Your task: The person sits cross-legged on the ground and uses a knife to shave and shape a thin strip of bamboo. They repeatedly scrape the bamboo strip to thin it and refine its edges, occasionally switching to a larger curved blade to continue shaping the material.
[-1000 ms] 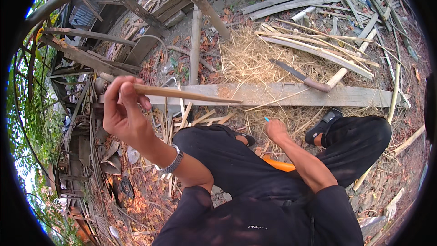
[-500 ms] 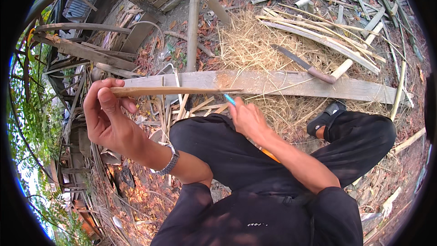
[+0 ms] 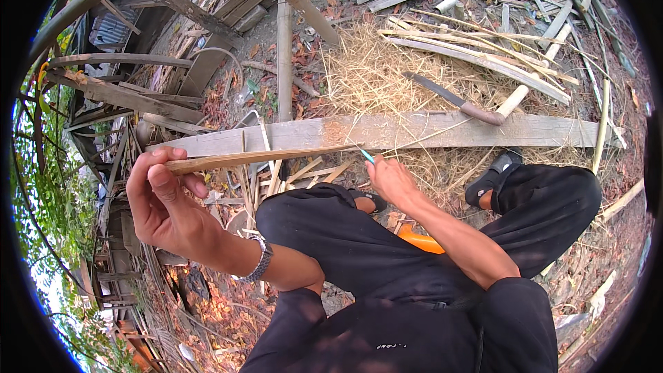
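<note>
My left hand pinches the left end of a long, thin bamboo strip between thumb and fingers. The strip rises slightly to the right, narrowing to a thin tip. Closed round a slim light-blue pen, my right hand is just below that tip. The pen's point is close to the strip; whether they touch I cannot tell. Behind them lies a long grey wooden plank. A knife with a dark blade and wooden handle rests across the plank's far edge.
Pale shavings cover the ground beyond the plank. Split bamboo strips lie at the far right, and weathered boards are stacked at the left. Beside the plank is a metal saw frame. An orange object shows between my legs.
My right hand with the pen has shifted a little right, and the pen is slightly lower relative to the strip. The strip's left end has dipped, so it tilts more; my left hand keeps its grip.
</note>
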The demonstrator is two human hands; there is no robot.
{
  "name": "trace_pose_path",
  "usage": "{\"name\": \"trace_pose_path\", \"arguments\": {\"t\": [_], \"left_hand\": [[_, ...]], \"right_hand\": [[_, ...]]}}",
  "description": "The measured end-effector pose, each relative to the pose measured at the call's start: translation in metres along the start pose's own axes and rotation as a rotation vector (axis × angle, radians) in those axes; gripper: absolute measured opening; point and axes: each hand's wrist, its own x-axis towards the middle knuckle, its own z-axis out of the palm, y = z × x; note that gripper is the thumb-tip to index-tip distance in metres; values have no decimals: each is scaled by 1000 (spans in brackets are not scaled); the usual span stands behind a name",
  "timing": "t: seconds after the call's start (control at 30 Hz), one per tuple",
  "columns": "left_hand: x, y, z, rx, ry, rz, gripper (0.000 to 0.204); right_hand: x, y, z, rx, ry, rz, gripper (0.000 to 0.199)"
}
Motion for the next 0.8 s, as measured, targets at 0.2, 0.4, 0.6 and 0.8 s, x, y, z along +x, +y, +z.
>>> {"name": "trace_pose_path", "arguments": {"t": [0.2,0.4,0.6,0.8], "left_hand": [[0,6,7,-24,-26,-17,23],[2,5,7,-13,10,-4,25],[3,1,9,-15,45,-41,23],[3,-4,-9,-20,21,-60,24]], "right_hand": [[-19,-72,-26,158,31,-136,36],[4,2,17,1,-39,49,38],[4,-16,12,-22,-3,4,33],[-31,159,44,-341,-217,387,40]]}}
